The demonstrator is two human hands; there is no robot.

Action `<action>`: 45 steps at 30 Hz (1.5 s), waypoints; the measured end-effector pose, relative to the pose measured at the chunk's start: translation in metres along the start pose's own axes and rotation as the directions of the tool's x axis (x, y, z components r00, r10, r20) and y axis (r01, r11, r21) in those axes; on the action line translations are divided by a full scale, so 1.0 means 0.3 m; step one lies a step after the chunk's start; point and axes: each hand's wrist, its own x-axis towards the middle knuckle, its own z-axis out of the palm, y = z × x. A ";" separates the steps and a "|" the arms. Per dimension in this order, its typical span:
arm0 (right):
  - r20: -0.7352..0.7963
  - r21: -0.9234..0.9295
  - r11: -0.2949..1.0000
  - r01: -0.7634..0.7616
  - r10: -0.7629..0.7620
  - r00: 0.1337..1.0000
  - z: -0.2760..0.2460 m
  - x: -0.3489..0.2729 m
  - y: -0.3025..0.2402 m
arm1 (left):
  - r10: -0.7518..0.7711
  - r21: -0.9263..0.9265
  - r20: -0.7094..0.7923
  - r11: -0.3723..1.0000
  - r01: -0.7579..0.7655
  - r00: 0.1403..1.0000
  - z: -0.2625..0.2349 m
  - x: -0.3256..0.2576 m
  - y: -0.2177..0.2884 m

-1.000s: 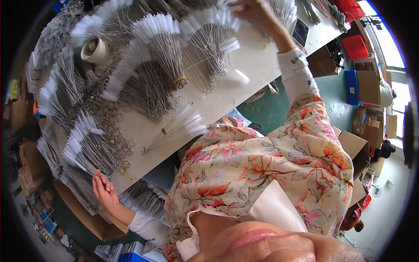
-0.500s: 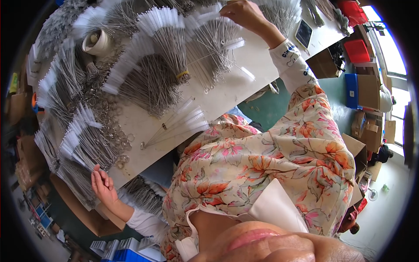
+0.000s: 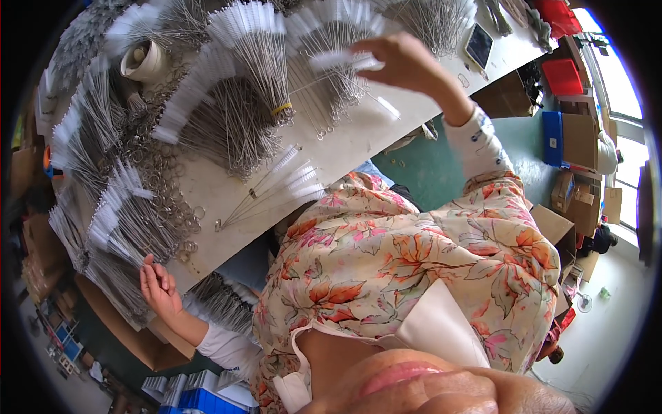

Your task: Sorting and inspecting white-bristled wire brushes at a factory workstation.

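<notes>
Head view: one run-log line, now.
left hand: by brush pile, grip unclear | right hand: by white-bristled brushes, grip unclear | yellow-banded brush bundle: on table

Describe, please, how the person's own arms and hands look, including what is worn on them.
The left hand and right hand wear no gloves. The white left sleeve and white right sleeve stop short of the wrists; the right one bears dark blue markings. Above it comes a loose cream floral sleeve, orange and pink.

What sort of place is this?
Probably a small workshop or factory: lots of brushes cover much of the table, metal rings lie near them, and cardboard boxes stand around.
</notes>
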 end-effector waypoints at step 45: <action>-0.280 0.885 0.453 0.110 0.327 0.902 -0.084 0.182 -0.106 | -0.002 -0.041 0.037 0.999 0.003 0.999 0.106 -0.037 -0.029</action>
